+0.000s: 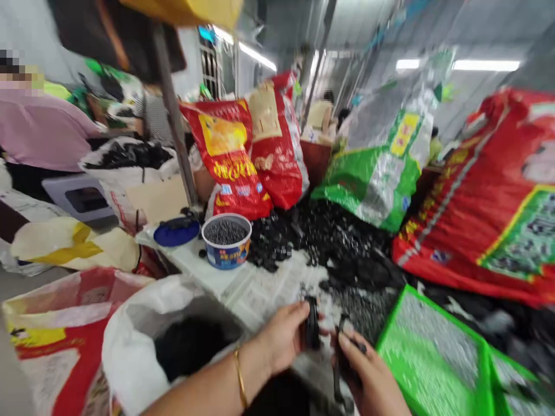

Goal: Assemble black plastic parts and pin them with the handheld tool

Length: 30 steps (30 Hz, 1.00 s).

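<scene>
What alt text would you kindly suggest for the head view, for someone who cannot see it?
A person's left hand holds a black piece and the right hand a longer black piece over a pale worktable. Beyond lies a heap of dark scraps, with a blue tub of dark bits to the left, green trays to the right and printed sacks behind.

Tub [228, 256] on worktop [255, 294], left of loose-parts heap [355, 254]; sacks [377, 179] behind heap. Held parts [312, 326] front centre, between open sack [128, 341] at left and tray [391, 318] at right.

Red bags [470, 202], a green bag [373, 179] and a tub [228, 256] bear lettering — all unreadably blurred.
</scene>
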Available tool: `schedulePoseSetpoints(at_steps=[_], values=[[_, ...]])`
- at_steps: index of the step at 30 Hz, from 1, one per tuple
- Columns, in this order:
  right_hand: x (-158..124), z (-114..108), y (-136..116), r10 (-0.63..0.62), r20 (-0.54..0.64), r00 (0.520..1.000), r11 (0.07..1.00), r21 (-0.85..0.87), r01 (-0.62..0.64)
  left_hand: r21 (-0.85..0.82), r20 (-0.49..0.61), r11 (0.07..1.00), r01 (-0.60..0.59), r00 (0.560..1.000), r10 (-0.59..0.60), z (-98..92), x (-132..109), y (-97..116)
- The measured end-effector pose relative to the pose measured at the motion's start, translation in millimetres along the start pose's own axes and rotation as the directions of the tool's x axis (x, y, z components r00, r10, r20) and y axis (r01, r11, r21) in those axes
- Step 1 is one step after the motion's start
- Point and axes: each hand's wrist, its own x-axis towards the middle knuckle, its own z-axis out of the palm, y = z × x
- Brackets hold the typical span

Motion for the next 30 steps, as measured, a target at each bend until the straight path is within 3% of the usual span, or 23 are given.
schedulePoseSetpoints(at_steps=[4,12,16,30], values=[[9,-6,4,0.048,-0.002,0.999,0.983,0.177,-0.047,-0.019,0.071,0.998,0.059,0.996,-0.057,-1.3,1,-1],[20,-9,-6,0.041,0.149,0.988,0.984,0.164,-0.065,0.047,0.160,0.995,0.087,0.983,-0.093,4.8,3,-4],[27,-12,-6,0.086,0.189,0.978,0.980,0.162,-0.117,0.094,0.132,0.993,0.072,0.988,-0.084,5.4,3,-4],[35,-13,-6,0.157,0.163,0.974,0.961,0.203,-0.189,0.178,0.067,0.983,0.040,0.996,-0.053,5.5,5,-6]])
